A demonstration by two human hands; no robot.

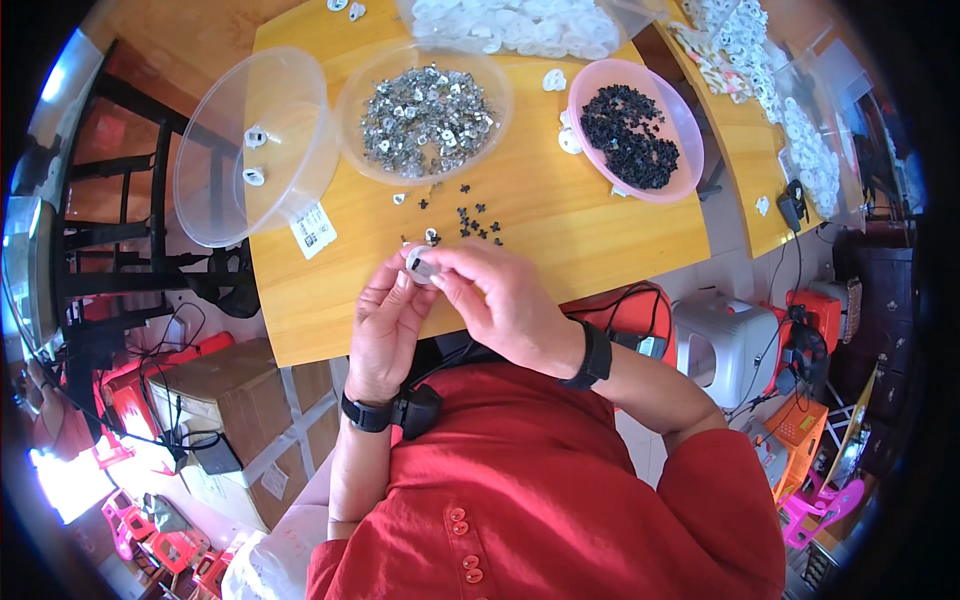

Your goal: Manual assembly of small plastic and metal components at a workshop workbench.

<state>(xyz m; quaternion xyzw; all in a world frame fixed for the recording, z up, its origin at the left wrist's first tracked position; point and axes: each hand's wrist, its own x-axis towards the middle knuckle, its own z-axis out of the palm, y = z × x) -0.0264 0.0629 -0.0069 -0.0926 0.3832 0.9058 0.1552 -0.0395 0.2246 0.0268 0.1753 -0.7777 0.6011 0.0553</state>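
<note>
Over the table's near edge, my left hand (385, 318) pinches a small round white plastic part (420, 266) with a dark slot in its middle. From the right, my right hand (507, 300) has its thumb and forefinger closed at the rim of the same part. Just beyond my fingers lie several small black cross-shaped pieces (472, 221) and a few small metal pieces. A clear bowl (499, 135) behind them is filled with small metal parts (428, 118). Farther right, a pink bowl (690, 150) contains many black pieces (628, 136).
At the left table edge, a tilted clear bowl (215, 160) holds two white parts (254, 156). A bag of white parts (515, 27) lies at the back. More white parts (810, 150) cover a second table on the right. A cardboard box (225, 400) stands below left.
</note>
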